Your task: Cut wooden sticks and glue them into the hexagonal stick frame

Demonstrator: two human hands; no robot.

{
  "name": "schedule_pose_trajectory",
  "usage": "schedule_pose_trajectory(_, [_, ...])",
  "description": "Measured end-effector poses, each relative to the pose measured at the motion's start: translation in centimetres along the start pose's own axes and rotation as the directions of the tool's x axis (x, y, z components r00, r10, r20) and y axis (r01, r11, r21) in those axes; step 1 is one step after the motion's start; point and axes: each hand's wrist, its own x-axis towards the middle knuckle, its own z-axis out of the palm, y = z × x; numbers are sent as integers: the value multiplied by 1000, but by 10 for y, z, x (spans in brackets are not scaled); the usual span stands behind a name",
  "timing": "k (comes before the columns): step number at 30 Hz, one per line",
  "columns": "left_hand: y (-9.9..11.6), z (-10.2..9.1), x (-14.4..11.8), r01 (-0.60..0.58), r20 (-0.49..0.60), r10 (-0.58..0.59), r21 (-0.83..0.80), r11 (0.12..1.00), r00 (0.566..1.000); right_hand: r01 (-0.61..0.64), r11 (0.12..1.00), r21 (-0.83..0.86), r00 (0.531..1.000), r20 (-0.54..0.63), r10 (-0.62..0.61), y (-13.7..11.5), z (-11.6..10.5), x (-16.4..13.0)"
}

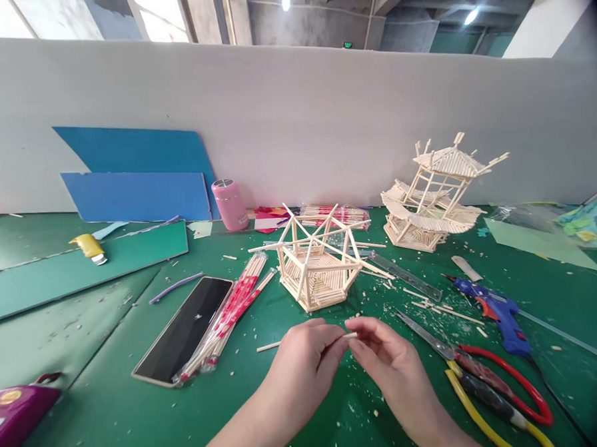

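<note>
Hands are meeting over the near middle of a green tabletop, both reaching in from the near edge. The left hand and the right hand are each pinching one short thin wooden stick between thumb and fingertips, holding it level just above the surface. Directly beyond the hands, a hexagonal stick model is sitting near the tabletop's centre, open at the top with loose spokes crossing above it. Farther back toward the right, a finished stick pavilion is standing close to the far edge. Left of the hands, a wrapped bundle of sticks is lying partly over a black phone. Right of the hands, red-and-yellow-handled scissors are lying near the front edge, with a blue glue gun just beyond them. A pink cup is standing by the far edge.
</note>
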Motion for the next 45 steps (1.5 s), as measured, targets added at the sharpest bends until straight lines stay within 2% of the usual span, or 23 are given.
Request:
schedule_pose_trajectory(2, [-4,0,1,14,-55,-18,-67,998,998,-6,993,114,999,-47,11,6,10,9])
schedule_pose_trajectory(4, [-10,2,1,47,-111,-70,-202,978,991,8,986,166,994,-109,10,12,13,15])
schedule_pose_trajectory(6, [-14,5,2,133,-160,-218,-423,896,963,23,978,205,983,-184,15,16,14,19])
schedule_pose_trajectory(7, [-16,8,2,182,-154,-314,-551,814,937,31,973,230,974,-223,22,18,14,20])
schedule_pose_trajectory(9, [-17,14,4,241,-66,-451,-772,589,890,47,957,286,958,-284,38,21,14,22])
schedule_pose_trajectory(12, [-15,24,6,213,65,-459,-936,280,886,50,932,358,953,-297,63,24,14,24])
schedule_pose_trajectory(14, [-12,30,8,152,70,-443,-976,153,894,41,919,391,955,-287,80,24,15,25])
schedule_pose_trajectory(16, [-9,34,10,89,42,-444,-992,86,895,41,907,420,953,-290,91,23,16,26])
schedule_pose_trajectory(19, [-5,37,15,28,-7,-440,-997,73,898,47,897,439,950,-296,95,21,15,27])
schedule_pose_trajectory(22, [-2,36,21,4,-45,-448,-994,109,893,32,901,432,962,-259,90,20,10,27])
schedule_pose_trajectory(26, [-2,36,34,-27,-102,-512,-988,153,853,-39,914,404,959,-241,147,20,0,28])
schedule_pose_trajectory(29, [-5,36,43,-56,-126,-555,-988,141,822,-58,919,390,959,-234,160,16,-3,33])
schedule_pose_trajectory(35, [-8,37,53,-91,-153,-570,-987,135,807,-40,899,437,974,-184,133,7,16,53])
schedule_pose_trajectory(40, [-9,39,57,-91,-153,-564,-986,136,812,12,879,476,967,-230,111,8,31,65])
schedule_pose_trajectory(45, [-13,37,59,-97,-180,-565,-980,175,805,59,861,505,952,-288,103,10,39,72])
